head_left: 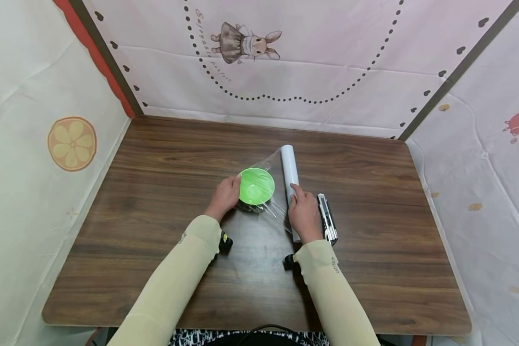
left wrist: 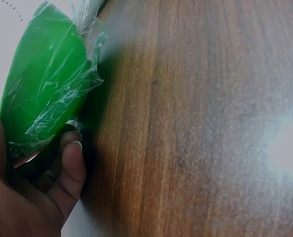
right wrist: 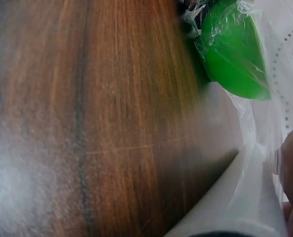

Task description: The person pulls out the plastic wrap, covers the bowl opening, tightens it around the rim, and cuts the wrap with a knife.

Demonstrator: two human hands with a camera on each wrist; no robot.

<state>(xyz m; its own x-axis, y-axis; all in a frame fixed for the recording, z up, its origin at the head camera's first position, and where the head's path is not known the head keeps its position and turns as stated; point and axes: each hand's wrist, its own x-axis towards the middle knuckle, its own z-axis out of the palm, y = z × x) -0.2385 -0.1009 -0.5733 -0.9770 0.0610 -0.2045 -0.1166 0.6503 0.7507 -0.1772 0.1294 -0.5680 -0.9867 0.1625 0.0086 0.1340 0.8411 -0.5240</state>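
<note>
- The left hand (head_left: 228, 194) was clamped on the near-side wall of a green bowl (head_left: 257, 186), thumb and fingers together on it; whether the base touched the table was hard to tell
- The right hand (head_left: 305, 215) held a white roll (head_left: 290, 166), index finger and thumb against it; how the other fingers closed was hidden
- The bowl sat just right of the left hand, and the roll ran out beyond and back below the right hand's fingertips
- Clear film (head_left: 278, 204) already lay over the bowl's mouth and bunched on its outer wall, so the wrapping looked well under way
- Between the hands the film reached from bowl to roll, so parting it seemed not yet done, nor any tidying of loose folds
- A black-and-silver tool (head_left: 327, 218), perhaps a stapler, lay just right of the right hand, untouched
- Under both hands spread a dark wood-grain table (head_left: 168, 202), with a pale sheen nearer the body
- Beyond the hands hung white cloth with a rabbit print (head_left: 246, 43); well left of the left hand, another sheet bore an orange-slice print (head_left: 72, 144)
</note>
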